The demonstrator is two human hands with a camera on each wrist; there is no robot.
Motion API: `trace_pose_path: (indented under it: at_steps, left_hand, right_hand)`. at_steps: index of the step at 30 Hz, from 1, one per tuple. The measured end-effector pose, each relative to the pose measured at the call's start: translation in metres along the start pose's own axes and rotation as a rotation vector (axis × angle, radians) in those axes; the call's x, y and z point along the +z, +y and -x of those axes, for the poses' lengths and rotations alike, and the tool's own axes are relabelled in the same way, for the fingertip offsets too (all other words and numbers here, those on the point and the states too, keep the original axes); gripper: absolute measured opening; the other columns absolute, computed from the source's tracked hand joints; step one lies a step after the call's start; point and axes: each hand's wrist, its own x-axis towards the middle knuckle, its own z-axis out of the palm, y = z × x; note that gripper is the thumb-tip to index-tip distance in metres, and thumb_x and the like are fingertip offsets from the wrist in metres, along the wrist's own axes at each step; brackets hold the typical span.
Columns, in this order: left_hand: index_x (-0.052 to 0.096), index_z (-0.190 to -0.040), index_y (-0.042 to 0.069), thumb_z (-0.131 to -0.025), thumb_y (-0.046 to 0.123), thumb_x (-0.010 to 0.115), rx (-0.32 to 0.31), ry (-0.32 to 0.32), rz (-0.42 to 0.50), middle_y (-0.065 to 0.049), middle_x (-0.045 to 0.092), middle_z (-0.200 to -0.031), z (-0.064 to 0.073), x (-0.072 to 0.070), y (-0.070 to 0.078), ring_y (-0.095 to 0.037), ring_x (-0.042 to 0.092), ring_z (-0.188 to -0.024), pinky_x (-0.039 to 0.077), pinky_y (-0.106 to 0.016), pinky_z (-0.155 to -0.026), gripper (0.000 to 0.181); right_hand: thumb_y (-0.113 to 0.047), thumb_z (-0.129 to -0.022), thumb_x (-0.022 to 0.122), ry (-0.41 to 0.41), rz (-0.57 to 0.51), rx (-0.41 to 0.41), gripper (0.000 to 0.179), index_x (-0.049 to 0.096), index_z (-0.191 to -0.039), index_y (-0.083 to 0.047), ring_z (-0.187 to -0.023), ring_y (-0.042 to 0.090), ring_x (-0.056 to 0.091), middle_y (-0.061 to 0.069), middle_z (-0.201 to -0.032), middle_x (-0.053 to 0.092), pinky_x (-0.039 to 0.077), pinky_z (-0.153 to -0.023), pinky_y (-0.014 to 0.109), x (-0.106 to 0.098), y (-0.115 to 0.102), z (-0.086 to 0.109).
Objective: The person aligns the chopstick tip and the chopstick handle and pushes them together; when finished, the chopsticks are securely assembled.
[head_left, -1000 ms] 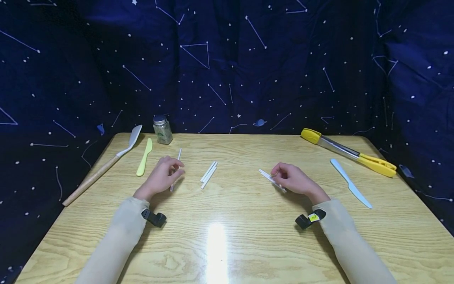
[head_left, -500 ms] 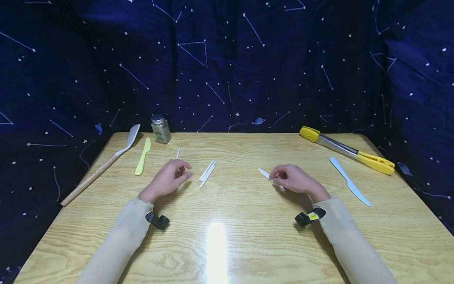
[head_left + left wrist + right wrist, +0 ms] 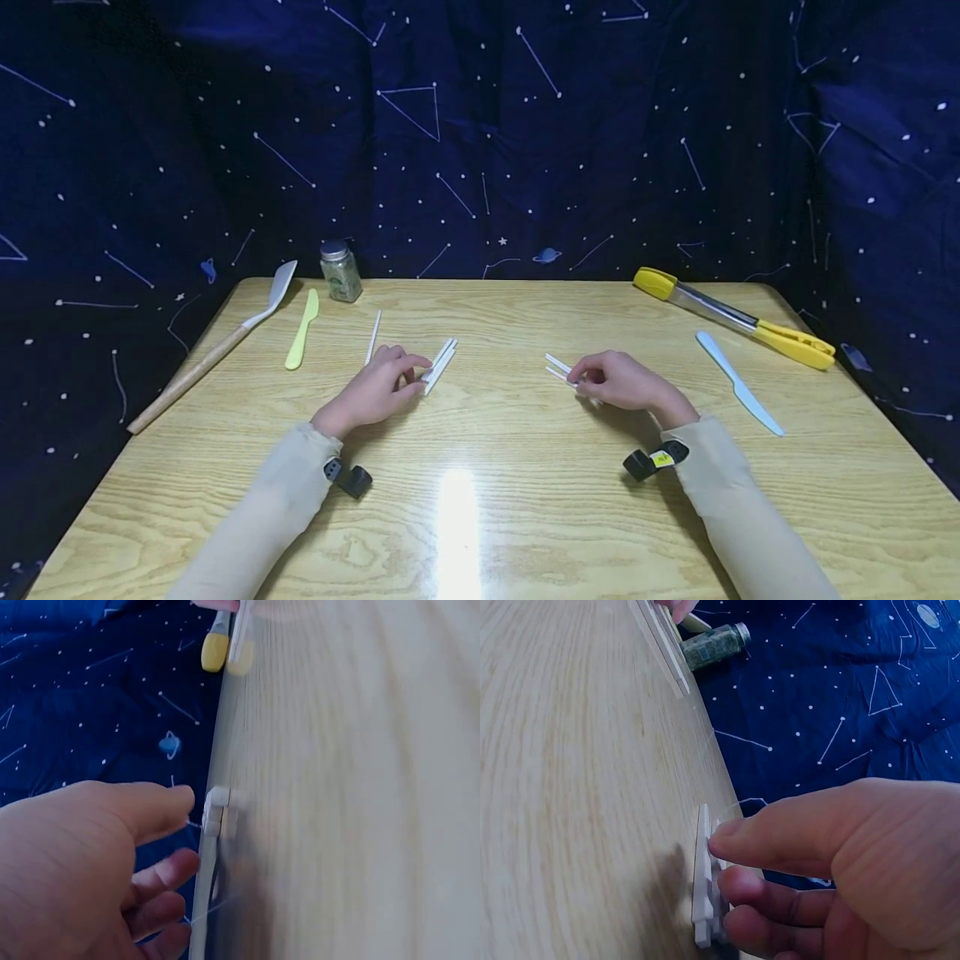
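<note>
Near the table's middle, my left hand (image 3: 375, 393) reaches over a small group of thin white sticks (image 3: 446, 360). Its thumb and index finger are spread at the sticks' near ends. In the left wrist view those stick ends (image 3: 216, 810) show just beyond the thumb. Another white stick (image 3: 372, 335) lies alone behind the hand. To the right, my right hand (image 3: 621, 382) bends its fingers over another group of white sticks (image 3: 558, 362). The right wrist view has the thumb touching one stick (image 3: 702, 900); I cannot tell whether it is pinched.
At left lie a white spatula (image 3: 210, 364) with a wooden handle and a pale yellow knife (image 3: 302, 333). Behind them stands a glass jar (image 3: 342, 277). At right are yellow-tipped tongs (image 3: 720, 312) and a light blue knife (image 3: 738, 383). A starry dark cloth (image 3: 480, 158) hangs behind the table.
My left hand has left the lone stick and moved right to the middle group. Under my right hand, the sticks' visible ends have spread apart, while the hand has barely moved.
</note>
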Motion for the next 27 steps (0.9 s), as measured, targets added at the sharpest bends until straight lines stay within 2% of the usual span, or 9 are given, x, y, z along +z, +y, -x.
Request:
trace_pose_path:
  at_steps: [5,15,22,27]
  left_hand:
    - [0.068,-0.113,0.007,-0.089,0.015,0.066,-0.023,-0.037,-0.014,-0.005,0.058,-0.091,0.000,0.003,0.003,-0.019,0.041,-0.084,0.038,-0.029,-0.071,0.025]
    - [0.067,-0.108,0.003,-0.091,0.013,0.065,-0.010,-0.036,0.012,-0.002,0.059,-0.088,0.001,0.005,0.005,-0.015,0.043,-0.080,0.039,-0.030,-0.073,0.021]
    - [0.067,-0.095,0.009,-0.088,0.014,0.067,-0.059,0.002,-0.026,0.000,0.060,-0.087,0.000,0.005,0.006,-0.017,0.050,-0.085,0.045,-0.031,-0.071,0.009]
    - [0.066,-0.109,0.008,-0.089,0.012,0.065,-0.049,0.010,-0.045,-0.002,0.060,-0.087,0.000,0.006,0.005,-0.018,0.051,-0.085,0.044,-0.031,-0.069,0.020]
  right_hand:
    - [-0.004,-0.086,0.065,0.003,-0.009,-0.032,0.012,0.065,-0.098,-0.001,-0.061,0.012,0.045,0.000,-0.070,0.052,0.036,-0.053,0.022,0.004,-0.002,-0.001]
    - [-0.003,-0.084,0.066,-0.028,0.012,-0.053,0.006,0.062,-0.088,-0.003,-0.063,0.012,0.045,0.000,-0.070,0.051,0.037,-0.056,0.021,0.011,-0.009,-0.001]
    - [-0.004,-0.081,0.070,-0.032,0.072,-0.093,0.009,0.062,-0.084,-0.004,-0.064,0.010,0.044,-0.001,-0.069,0.052,0.037,-0.058,0.022,0.012,-0.014,0.001]
    - [-0.004,-0.080,0.071,-0.033,0.082,-0.088,0.013,0.060,-0.087,-0.005,-0.063,0.011,0.044,-0.001,-0.069,0.050,0.036,-0.058,0.022,0.014,-0.017,0.001]
